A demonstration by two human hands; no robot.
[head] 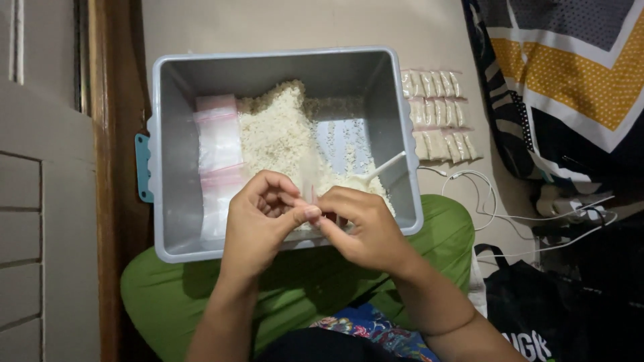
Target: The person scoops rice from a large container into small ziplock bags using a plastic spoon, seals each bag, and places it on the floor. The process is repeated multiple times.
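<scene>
1. The left hand point(258, 218) and right hand point(362, 224) meet over the near edge of a grey tub point(396, 134), fingertips touching.
2. Both hands pinch a small clear bag point(310, 179) between thumb and fingers; the bag stands up from the pinch and is hard to make out against the rice.
3. The tub rests on a green cushion point(436, 234) on the person's lap.
4. White rice point(278, 127) is heaped in the middle of the tub, thinning out toward the right, where bare floor of the tub shows.
5. A white scoop point(382, 167) lies in the rice just beyond the right hand, its handle leaning toward the tub's right wall.
6. A stack of empty bags point(218, 141) with pink strips lies along the tub's left side.
7. Filled packets point(439, 114) lie in three rows on the floor just right of the tub.
8. White cables point(496, 208) trail on the floor, near right.
</scene>
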